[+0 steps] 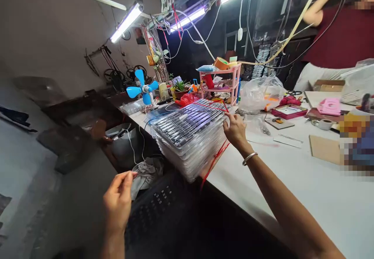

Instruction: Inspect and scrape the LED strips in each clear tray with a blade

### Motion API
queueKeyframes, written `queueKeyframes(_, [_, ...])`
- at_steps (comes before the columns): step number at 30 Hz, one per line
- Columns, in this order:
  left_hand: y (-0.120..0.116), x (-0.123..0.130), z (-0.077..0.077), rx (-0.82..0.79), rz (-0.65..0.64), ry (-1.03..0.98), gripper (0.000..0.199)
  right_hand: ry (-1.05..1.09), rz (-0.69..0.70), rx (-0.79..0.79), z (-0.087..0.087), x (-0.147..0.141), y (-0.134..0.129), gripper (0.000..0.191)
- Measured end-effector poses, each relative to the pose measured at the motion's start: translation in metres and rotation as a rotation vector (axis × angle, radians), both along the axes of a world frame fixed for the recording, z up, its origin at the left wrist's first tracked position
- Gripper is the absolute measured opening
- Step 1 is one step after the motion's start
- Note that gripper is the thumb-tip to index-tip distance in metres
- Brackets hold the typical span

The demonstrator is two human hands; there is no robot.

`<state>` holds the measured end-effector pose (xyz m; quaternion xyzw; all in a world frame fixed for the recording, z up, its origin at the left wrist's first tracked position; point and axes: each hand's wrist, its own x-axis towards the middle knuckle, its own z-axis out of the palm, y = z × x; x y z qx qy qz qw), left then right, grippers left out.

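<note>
A tall stack of clear plastic trays (pixel 189 155) stands at the table's near left corner, its top tray filled with rows of thin dark and silvery pieces. Red string (pixel 214 161) crosses the top of the stack and also hangs down its right side over the table edge. At the stack's right far corner, my right hand (pixel 236 130) has its fingers closed on the string. My left hand (pixel 118 196) is raised in the air left of the stack, thumb and fingers pinched together. Whatever that pinch holds, if anything, is too small to make out.
Behind the stack are a blue-bladed fan (pixel 143 87), a potted plant (pixel 181 89) and a pink shelf (pixel 220 80). Plastic bags (pixel 260 93) and a cardboard piece (pixel 325 149) lie rightward. Another person (pixel 341 36) stands at the far right. Cables hang overhead.
</note>
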<state>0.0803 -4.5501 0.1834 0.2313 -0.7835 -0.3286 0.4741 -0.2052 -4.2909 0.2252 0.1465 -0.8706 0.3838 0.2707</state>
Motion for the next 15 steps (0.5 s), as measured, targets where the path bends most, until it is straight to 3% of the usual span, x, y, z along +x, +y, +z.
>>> queueKeyframes(4, [0.044,-0.028,0.008,-0.143,-0.222,-0.022,0.025,-0.121,-0.093,-0.102,-0.014,-0.026,0.025,0.055])
queueKeyframes(7, [0.057,-0.040,0.004,-0.214,-0.236,0.004,0.024,-0.213,-0.200,-0.260,-0.021,-0.045,0.051,0.064])
queueKeyframes(11, [0.049,-0.063,-0.026,0.029,-0.101,0.106,0.037,-0.270,-0.122,-0.437,-0.018,-0.059,0.067,0.050])
queueKeyframes(15, [0.050,-0.103,-0.068,0.283,-0.100,0.151,0.050,-0.259,0.138,-0.540,-0.004,-0.045,0.042,0.049])
